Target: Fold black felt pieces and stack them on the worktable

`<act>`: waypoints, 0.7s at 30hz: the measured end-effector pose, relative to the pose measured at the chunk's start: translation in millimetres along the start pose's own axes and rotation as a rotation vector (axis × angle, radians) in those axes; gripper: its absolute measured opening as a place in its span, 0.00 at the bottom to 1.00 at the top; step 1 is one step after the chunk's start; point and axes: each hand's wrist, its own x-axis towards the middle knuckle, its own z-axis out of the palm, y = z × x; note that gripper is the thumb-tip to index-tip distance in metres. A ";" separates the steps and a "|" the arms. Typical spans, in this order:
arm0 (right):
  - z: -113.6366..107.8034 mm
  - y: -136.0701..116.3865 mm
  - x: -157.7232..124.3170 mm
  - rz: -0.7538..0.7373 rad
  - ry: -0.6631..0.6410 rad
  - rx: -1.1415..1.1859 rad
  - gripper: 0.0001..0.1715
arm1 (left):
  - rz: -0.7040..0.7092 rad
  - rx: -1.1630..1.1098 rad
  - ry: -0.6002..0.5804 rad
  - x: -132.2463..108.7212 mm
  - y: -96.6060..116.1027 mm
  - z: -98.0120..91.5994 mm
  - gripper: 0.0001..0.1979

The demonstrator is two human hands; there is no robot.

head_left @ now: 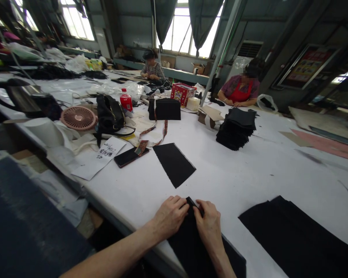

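At the near edge of the white surface (pixel 249 170), the left hand (pixel 170 219) and right hand (pixel 209 226) rest side by side on a black fabric piece (pixel 191 247), fingers curled and pinching its far corner. A second black piece (pixel 174 164) lies flat just beyond; a larger black sheet (pixel 295 235) lies to the right, and a stack of black pieces (pixel 236 129) sits farther back.

The black fabric piece (pixel 197 247) under both hands (pixel 191 220) is largely covered by them and runs off the bottom edge of the frame. At lower right, the black fabric stack (pixel 295 239) is cut off too. Writing on the paper note (pixel 100 158) is too small to read.
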 end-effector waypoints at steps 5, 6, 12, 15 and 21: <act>3.8 8.0 -5.8 -0.070 0.009 0.021 0.11 | 0.016 0.016 -0.009 3.7 -2.4 -1.5 0.05; 5.7 9.4 -8.1 -0.095 0.025 0.014 0.12 | 0.015 0.023 -0.013 4.2 -2.7 -1.4 0.06; 13.9 10.6 -21.4 -0.296 0.097 -0.208 0.19 | -0.002 -0.003 0.006 1.6 -2.9 1.1 0.14; 13.9 6.7 -23.9 -0.353 0.083 -0.303 0.20 | -0.005 -0.011 0.021 -0.7 -3.3 4.0 0.20; 12.3 2.0 -24.5 -0.406 0.059 -0.380 0.21 | -0.029 -0.006 0.034 -1.5 -3.9 8.4 0.20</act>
